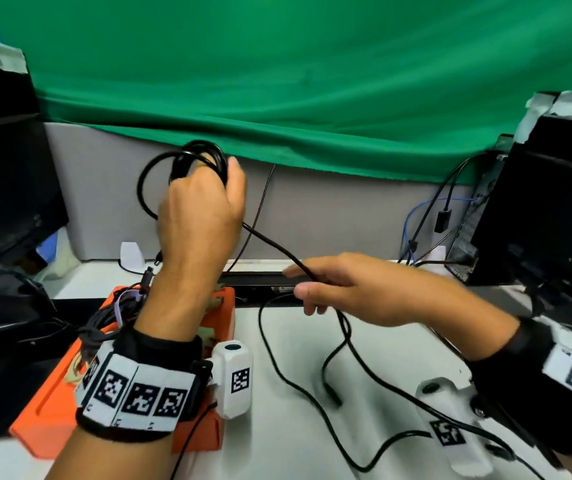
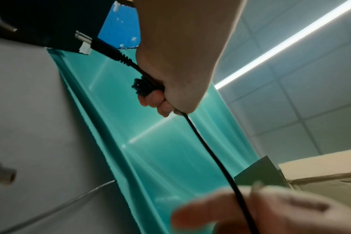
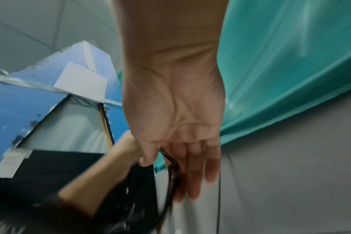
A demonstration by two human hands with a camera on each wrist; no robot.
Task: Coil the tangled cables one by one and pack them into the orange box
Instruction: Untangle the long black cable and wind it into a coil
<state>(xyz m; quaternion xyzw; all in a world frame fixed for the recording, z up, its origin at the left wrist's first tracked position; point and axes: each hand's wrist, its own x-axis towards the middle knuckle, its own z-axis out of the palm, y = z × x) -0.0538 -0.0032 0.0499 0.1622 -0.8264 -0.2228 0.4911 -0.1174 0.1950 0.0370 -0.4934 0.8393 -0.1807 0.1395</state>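
Observation:
My left hand (image 1: 208,188) is raised above the orange box (image 1: 52,414) and grips a bundle of loops of the black cable (image 1: 205,152). In the left wrist view the fingers (image 2: 156,101) curl round that bundle (image 2: 143,87), and a plug end (image 2: 102,45) sticks out beside it. From the bundle the cable slopes down to my right hand (image 1: 300,282). There it passes between thumb and forefinger, with the fingers (image 3: 192,174) straight in the right wrist view. The remaining length (image 1: 295,386) lies in loose curves on the white table.
The box holds other coiled cables (image 1: 111,313). A dark monitor (image 1: 4,174) stands at the left. A black computer case (image 1: 541,209) with plugged wires stands at the right. A black bar (image 1: 260,279) lies along the back of the table, under a green cloth (image 1: 312,81).

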